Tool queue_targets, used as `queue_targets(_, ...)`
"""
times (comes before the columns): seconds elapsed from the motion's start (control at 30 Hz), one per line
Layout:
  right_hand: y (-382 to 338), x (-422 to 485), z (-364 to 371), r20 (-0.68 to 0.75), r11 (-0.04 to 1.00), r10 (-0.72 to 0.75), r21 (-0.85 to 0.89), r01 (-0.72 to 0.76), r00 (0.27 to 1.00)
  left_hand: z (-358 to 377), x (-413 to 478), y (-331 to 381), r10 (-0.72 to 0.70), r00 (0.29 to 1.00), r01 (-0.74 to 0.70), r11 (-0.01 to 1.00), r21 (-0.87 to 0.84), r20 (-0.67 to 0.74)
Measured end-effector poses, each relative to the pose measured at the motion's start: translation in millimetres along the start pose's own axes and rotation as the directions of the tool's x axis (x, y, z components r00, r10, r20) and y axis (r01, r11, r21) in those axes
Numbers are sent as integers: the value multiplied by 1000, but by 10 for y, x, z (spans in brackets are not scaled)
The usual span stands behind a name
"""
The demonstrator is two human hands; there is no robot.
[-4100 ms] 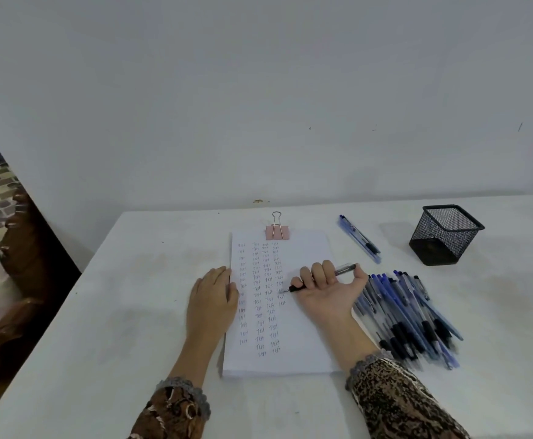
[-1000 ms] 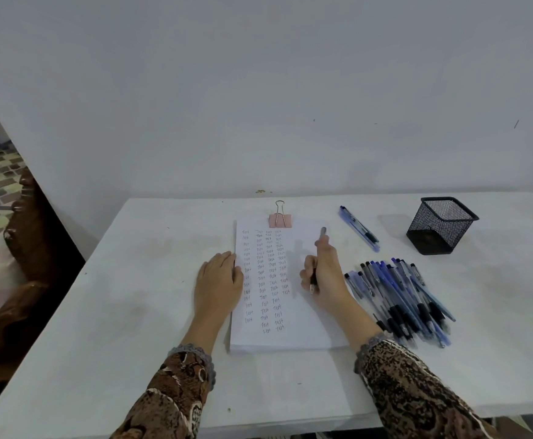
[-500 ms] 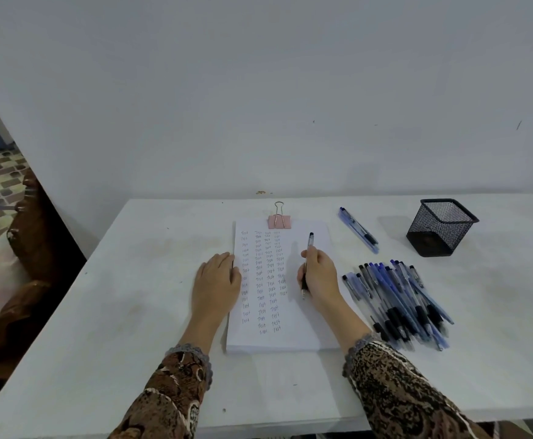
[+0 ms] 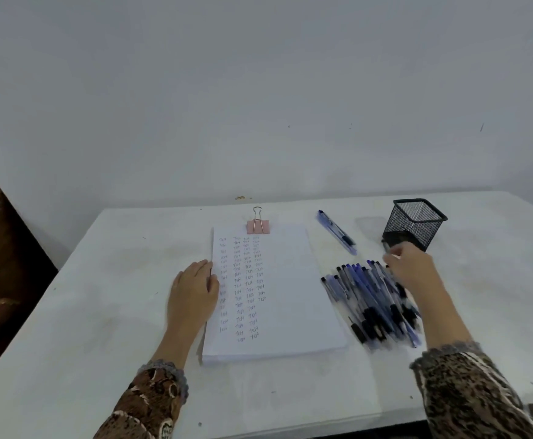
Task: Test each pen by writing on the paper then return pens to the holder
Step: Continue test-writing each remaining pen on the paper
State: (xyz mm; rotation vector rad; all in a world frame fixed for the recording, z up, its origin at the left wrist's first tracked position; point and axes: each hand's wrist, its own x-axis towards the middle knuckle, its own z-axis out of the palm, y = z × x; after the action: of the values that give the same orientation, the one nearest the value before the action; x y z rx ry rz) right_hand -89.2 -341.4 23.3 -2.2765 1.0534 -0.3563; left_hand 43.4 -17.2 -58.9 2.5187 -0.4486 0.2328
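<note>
My left hand (image 4: 192,293) lies flat on the paper (image 4: 290,296) left edge. My right hand (image 4: 412,272) pinches a pen (image 4: 386,248), blurred, just beside the holder (image 4: 414,223) by the desk (image 4: 116,296) far-right edge. Risk: the pen clips the rim and tips the light holder, or my wrist scatters the pen pile (image 4: 369,305).

R hand (image 4: 414,270) motion-blurred; grip unclear. Pen pile (image 4: 369,299) smeared, partly under it, count n/a. Both sleeves (image 4: 467,391) cut by bottom edge.

Written-on clipped paper (image 4: 290,296), pen pile (image 4: 369,305) beside it, 1 pen (image 4: 386,247) in right hand (image 4: 412,270) near mesh holder (image 4: 414,223)
</note>
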Motion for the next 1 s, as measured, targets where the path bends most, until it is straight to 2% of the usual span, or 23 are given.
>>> queue_targets(0.13, 332, 166, -70, 100, 968, 115, -233, -89, 988, 13, 9, 0, 9, 1000, -9, 1000, 3, -7)
queue_targets(0.23, 479, 247, -26, 171, 964, 179, -229, -138, 969, 13, 12, -1, 5, 1000, -5, 1000, 2, -5)
queue_targets(0.53, 347, 284, -9, 139, 920, 175, -375, -112, 975, 6, 12, 16, 6, 1000, -6, 1000, 4, -12)
queue_targets(0.67, 31, 233, 38, 56, 922, 111, -379, -81, 992, 2, 15, 14, 7, 1000, -7, 1000, -2, -3)
queue_targets(0.73, -146, 293, 143, 50, 932, 29, -362, -9, 998, -2, 16, 13, 4, 1000, -4, 1000, 0, 1)
queue_targets(0.87, -401, 435, 447, 141, 918, -221, -304, 254, 965, -2, 14, 10, -6, 1000, 6, 1000, 0, 6)
queue_targets(1.0, -413, 532, 650, 229, 863, -293, -356, 360, 928, 3, 14, 11, -11, 1000, 11, 1000, -12, 0)
